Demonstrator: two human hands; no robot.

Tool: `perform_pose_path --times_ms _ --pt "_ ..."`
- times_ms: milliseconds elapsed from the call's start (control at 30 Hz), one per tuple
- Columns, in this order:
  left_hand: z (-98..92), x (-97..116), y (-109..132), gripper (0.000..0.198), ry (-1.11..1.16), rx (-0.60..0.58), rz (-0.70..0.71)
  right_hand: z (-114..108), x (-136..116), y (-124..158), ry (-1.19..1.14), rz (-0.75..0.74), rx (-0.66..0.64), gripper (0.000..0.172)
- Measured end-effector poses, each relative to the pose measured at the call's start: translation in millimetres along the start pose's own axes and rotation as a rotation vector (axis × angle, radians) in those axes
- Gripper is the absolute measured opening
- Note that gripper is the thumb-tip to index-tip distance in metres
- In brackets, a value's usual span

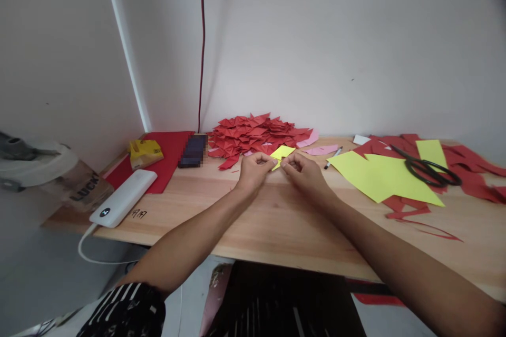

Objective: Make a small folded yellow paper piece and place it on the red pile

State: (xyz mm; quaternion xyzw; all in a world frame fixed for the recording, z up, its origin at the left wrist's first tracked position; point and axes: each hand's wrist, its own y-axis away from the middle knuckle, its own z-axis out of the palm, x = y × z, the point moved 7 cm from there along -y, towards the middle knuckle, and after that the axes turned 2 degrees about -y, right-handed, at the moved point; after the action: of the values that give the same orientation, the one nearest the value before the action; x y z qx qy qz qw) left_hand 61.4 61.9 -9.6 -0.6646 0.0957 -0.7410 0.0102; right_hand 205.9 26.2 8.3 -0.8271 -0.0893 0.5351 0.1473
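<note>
A small piece of yellow paper [276, 165] is pinched between the fingertips of my left hand [254, 171] and my right hand [303, 169], just above the wooden table. The hands are close together but apart. Behind them another yellow piece [283, 152] lies at the front edge of a heap of folded red paper pieces [253, 134]. Pink scraps [322, 150] lie right of the heap. How the held paper is folded is too small to tell.
On the wooden table [276, 226], a white power bank [124, 198], yellow packet [145, 153], red sheet [169, 176] and dark phone [193, 150] are left. A marker [333, 158], large yellow sheet [381, 176], black scissors [430, 172] and red scraps [474, 168] are right. A plastic container [75, 184] stands far left.
</note>
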Motion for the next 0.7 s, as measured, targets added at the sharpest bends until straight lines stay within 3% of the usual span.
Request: perform_pose_path --times_ms 300,700 --pt "0.6 8 1 0.011 -0.100 0.021 0.042 9 17 -1 -0.193 0.182 -0.065 0.021" --pt "4.1 -2 -3 0.016 -0.027 -0.003 0.059 8 18 -4 -0.112 0.149 -0.046 0.021"
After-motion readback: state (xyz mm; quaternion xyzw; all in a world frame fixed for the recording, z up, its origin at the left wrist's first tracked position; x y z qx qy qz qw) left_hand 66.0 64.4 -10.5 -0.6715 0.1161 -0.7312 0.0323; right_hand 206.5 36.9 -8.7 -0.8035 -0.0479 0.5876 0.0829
